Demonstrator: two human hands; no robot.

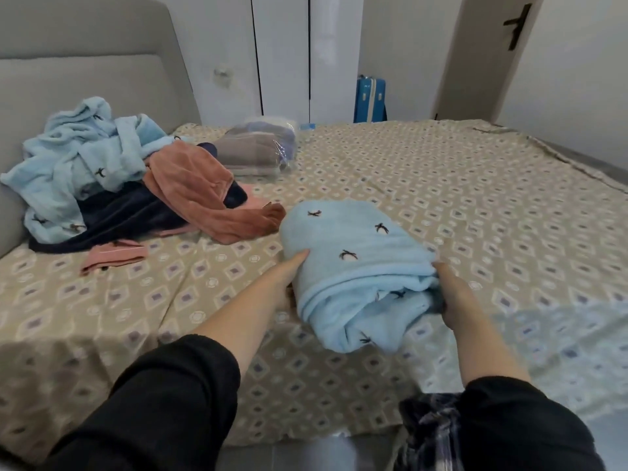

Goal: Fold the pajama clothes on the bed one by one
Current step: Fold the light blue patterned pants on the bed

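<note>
Left grip [289,278] and right grip [453,297], fingers curled, clasp the folded light-blue pajama [350,266] by its sides. Unfolded clothes [102,171] lie apart on the bed [441,185].

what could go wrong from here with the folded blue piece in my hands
The left hand and right hand hold the folded blue piece only at its sides; its near end shows loose layers, so it may slump open when moved.
The rust garment lies close by on its left; sliding the piece that way could snag it and drag it into the unfolded pile.
</note>
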